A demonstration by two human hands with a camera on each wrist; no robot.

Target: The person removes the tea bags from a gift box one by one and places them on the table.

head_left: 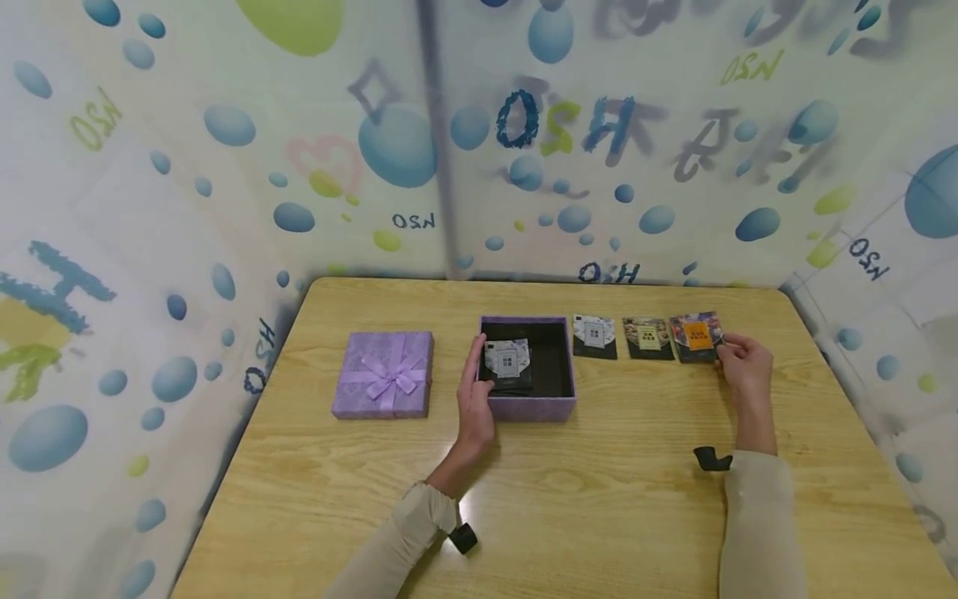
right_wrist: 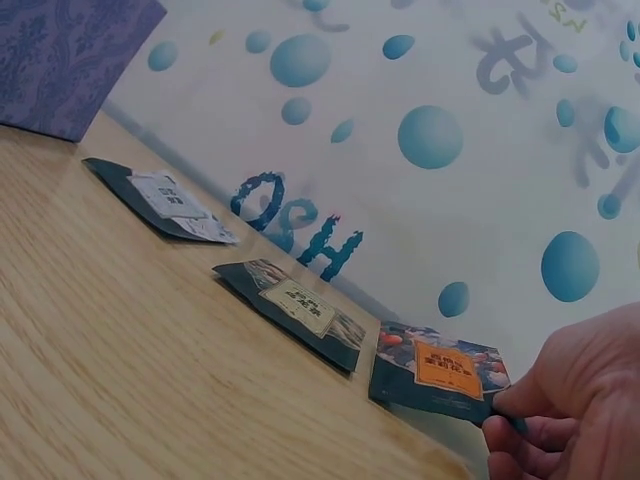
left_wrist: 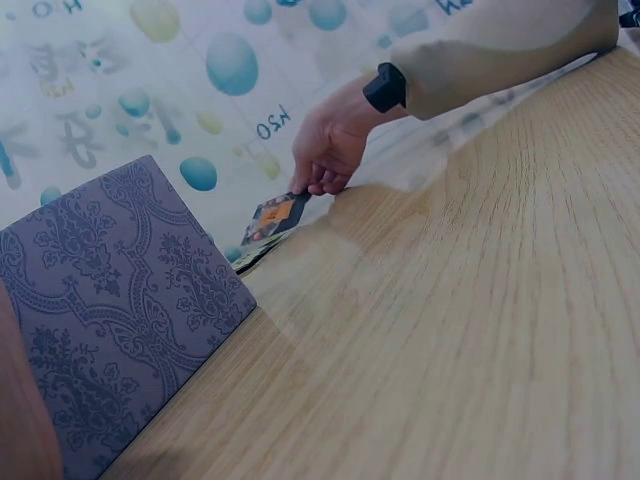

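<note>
My right hand (head_left: pixel 744 366) pinches the lower right corner of a dark sachet with an orange label (head_left: pixel 697 336). In the right wrist view this sachet (right_wrist: pixel 440 370) is tilted up off the wood, thumb and fingertips at its corner. To its left lie a yellow-labelled sachet (head_left: pixel 649 337) and a white-labelled sachet (head_left: pixel 595 334), roughly in a row. My left hand (head_left: pixel 475 408) lies along the left side of an open purple box (head_left: pixel 533 408), its fingers straight and the thumb at the rim. Inside the box, on the left, are grey-and-black sachets (head_left: pixel 509 362).
A purple lid (head_left: pixel 355 391) with a ribbon bow stands left of the box on the wooden table (head_left: pixel 599 499). A wall (head_left: pixel 479 216) printed with blue bubbles rises behind the table's back edge. Both sleeved wrists wear small black devices.
</note>
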